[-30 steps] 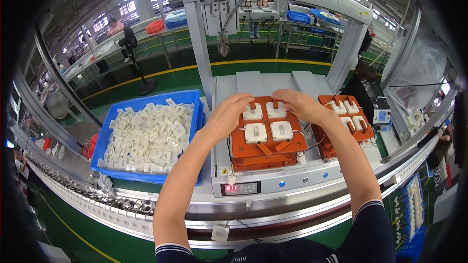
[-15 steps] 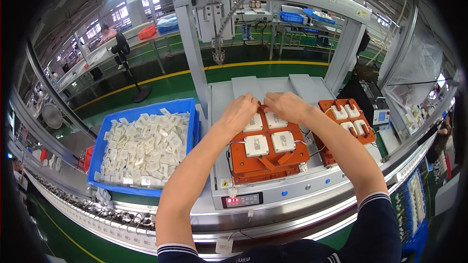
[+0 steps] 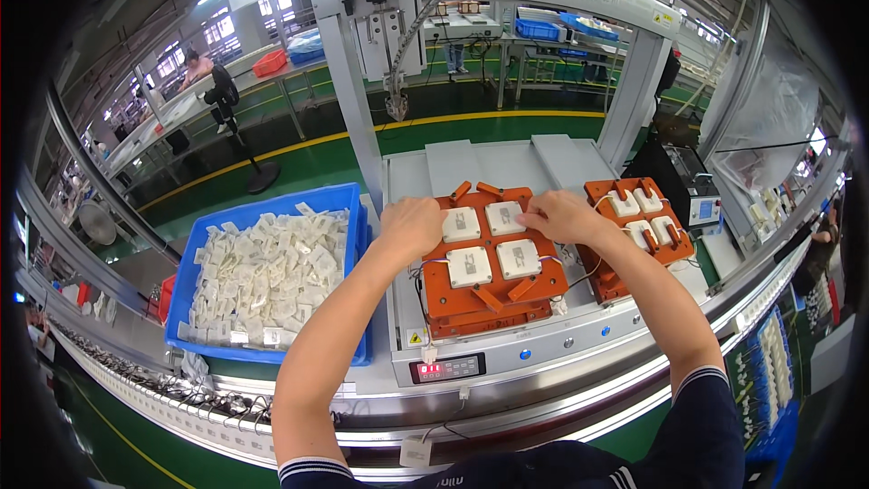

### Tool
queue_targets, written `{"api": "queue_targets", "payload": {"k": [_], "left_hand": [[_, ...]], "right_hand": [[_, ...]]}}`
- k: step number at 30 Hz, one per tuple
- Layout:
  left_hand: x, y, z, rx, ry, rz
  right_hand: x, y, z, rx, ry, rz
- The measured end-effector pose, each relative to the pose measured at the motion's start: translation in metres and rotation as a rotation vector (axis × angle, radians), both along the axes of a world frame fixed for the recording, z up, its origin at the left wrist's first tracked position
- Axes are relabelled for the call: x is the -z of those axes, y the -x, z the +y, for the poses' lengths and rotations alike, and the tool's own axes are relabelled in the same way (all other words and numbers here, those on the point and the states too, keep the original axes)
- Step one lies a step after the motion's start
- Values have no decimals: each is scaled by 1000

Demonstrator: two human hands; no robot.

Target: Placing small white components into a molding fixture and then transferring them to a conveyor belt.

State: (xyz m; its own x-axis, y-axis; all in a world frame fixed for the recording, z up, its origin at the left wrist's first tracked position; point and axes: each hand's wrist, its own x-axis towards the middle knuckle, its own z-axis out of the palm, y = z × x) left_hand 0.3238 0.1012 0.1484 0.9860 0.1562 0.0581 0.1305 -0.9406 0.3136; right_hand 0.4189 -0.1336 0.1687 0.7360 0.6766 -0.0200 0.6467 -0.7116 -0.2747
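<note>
An orange fixture (image 3: pixel 437 303) carries a back-left white square box (image 3: pixel 460 225), a back-right box (image 3: pixel 505 217), a front-left box (image 3: pixel 470 266) and a front-right box (image 3: pixel 519 259). My left hand (image 3: pixel 412 228) is at the fixture's left edge, fingers curled beside the back-left box; whatever they pinch is hidden. Across from it, my right hand (image 3: pixel 563 217) has its fingertips pressed together against the right side of the back-right box. Thin wires leave the front boxes. Orange swivel clips (image 3: pixel 490 189) stand angled at the fixture's back edge, others at its front.
Left of the machine, a blue bin (image 3: pixel 358 217) holds many small bagged white parts (image 3: pixel 262 276). A second orange fixture (image 3: pixel 605 284) with white parts is to the right. A screwdriving head (image 3: pixel 396 104) hangs behind, between grey posts (image 3: pixel 625 113). A control panel (image 3: pixel 448 369) lies in front.
My hands have parted from the fixture's back middle, the left going left and the right going right, both slightly nearer me. The clips at the back edge have come into sight, turned outward.
</note>
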Motion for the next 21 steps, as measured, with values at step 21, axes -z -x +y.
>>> {"api": "queue_targets", "payload": {"k": [21], "left_hand": [[76, 50, 73, 299, 1984, -634]], "right_hand": [[-36, 34, -40, -3, -1143, 439]]}}
